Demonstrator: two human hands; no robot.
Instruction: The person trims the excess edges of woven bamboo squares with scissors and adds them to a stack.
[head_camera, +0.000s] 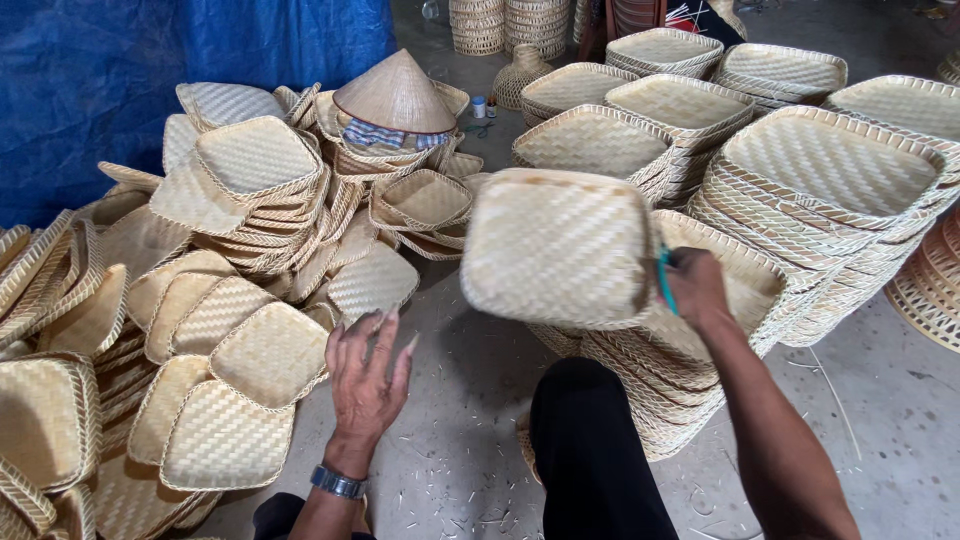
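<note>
Grey concrete floor (880, 420) is all around, with a blue tarp (120, 90) hanging at the back and woven bamboo trays piled everywhere. A cone-shaped straw hat (395, 95) sits on top of one pile. The right hand (697, 288) is closed around the edge of one woven tray (555, 248), holding it up on its side above a tall stack (660, 390) just in front of the person's knee. A thin teal tool (664, 280) is pinched in that same hand, against the tray's rim. The left hand (367, 385) is open and flat with fingers spread, holding nothing, and hovers over the floor beside a loose heap of trays (230, 390) on the left. To do this well, I think the tray should be gripped firmly by its rim, kept steady, and kept clear of the neat stacks (830, 200) on the right so none get bumped over.
</note>
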